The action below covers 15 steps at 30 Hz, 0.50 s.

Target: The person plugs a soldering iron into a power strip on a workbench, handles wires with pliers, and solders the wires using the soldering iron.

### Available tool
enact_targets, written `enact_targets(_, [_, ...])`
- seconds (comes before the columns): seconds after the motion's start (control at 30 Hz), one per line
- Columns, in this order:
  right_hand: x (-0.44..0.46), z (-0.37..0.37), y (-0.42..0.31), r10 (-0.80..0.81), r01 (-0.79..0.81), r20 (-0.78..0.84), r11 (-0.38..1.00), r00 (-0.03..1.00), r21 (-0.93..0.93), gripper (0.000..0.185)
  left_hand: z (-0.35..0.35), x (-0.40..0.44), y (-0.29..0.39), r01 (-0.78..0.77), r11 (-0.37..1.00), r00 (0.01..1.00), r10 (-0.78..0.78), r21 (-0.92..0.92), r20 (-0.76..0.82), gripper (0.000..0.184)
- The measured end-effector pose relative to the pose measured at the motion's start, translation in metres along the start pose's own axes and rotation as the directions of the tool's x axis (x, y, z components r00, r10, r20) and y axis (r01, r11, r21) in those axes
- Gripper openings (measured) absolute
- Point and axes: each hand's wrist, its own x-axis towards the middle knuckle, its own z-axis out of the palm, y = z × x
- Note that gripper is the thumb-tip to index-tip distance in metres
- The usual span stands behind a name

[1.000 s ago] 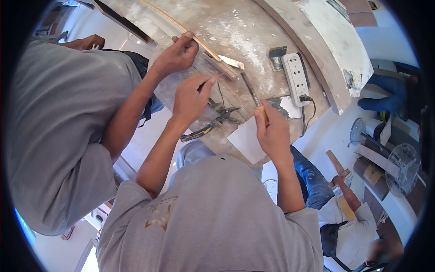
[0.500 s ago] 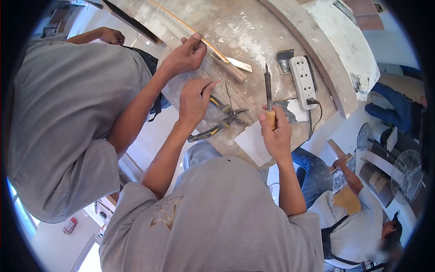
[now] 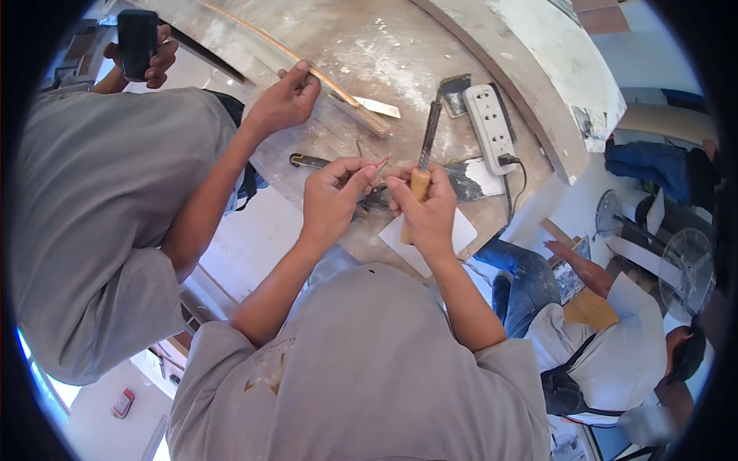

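Observation:
My left hand (image 3: 332, 201) pinches a thin red wire (image 3: 382, 162) between thumb and fingertips. Close beside it, my right hand (image 3: 432, 219) is wrapped round the wooden handle of a soldering iron (image 3: 430, 138). The iron's metal barrel points up and away from me, toward the power strip. Its tip stays apart from the wire. Under and behind my left hand lie pliers with a black and yellow handle (image 3: 307, 160), mostly hidden. A white sheet (image 3: 457, 234) rests at the table edge below my right hand.
A power strip (image 3: 490, 123) with a plugged-in cord lies on the dusty table (image 3: 369, 61). To the left, a co-worker's hand (image 3: 286, 98) steadies a long strip (image 3: 330, 83); their other hand holds a phone (image 3: 138, 44). Another person (image 3: 607, 346) sits at right near fans (image 3: 686, 273).
My right hand has brought the soldering iron left, close to my left hand, and the iron now leans. The co-worker on the left has raised a phone into view.

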Motion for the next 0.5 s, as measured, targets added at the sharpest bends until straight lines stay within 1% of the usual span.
enact_targets(0.13, [0.006, 0.004, -0.006, 0.035, -0.034, -0.049, 0.999, 0.998, 0.025, 0.026, 0.01, -0.001, -0.009, -0.009, 0.998, 1.0, 0.009, -0.062, 0.001, 0.021])
enact_targets(0.23, [0.008, 0.001, 0.0, -0.007, 0.01, -0.034, 0.998, 0.999, 0.064, 0.025, 0.014, -0.004, 0.0, 0.028, 0.998, 1.0, -0.029, -0.063, -0.012, 0.022])
enact_targets(0.27, [0.008, 0.001, 0.0, -0.005, 0.006, -0.035, 0.999, 0.999, 0.053, 0.025, 0.016, -0.006, 0.004, 0.048, 0.997, 0.999, -0.05, -0.057, -0.02, 0.022])
enact_targets(0.37, [0.007, -0.001, -0.001, -0.019, 0.02, -0.043, 1.0, 0.999, 0.013, 0.026, 0.018, -0.005, -0.003, 0.008, 0.991, 1.0, -0.008, -0.133, -0.003, 0.023])
enact_targets(0.47, [0.008, 0.0, 0.005, -0.073, 0.072, -0.048, 0.997, 0.996, -0.022, 0.026, 0.02, -0.009, -0.003, 0.067, 0.992, 0.997, -0.072, -0.11, -0.04, 0.024])
enact_targets(0.5, [0.008, 0.0, 0.006, -0.084, 0.083, -0.047, 0.996, 0.995, -0.027, 0.027, 0.02, -0.009, -0.006, 0.074, 0.986, 0.996, -0.082, -0.151, -0.044, 0.023])
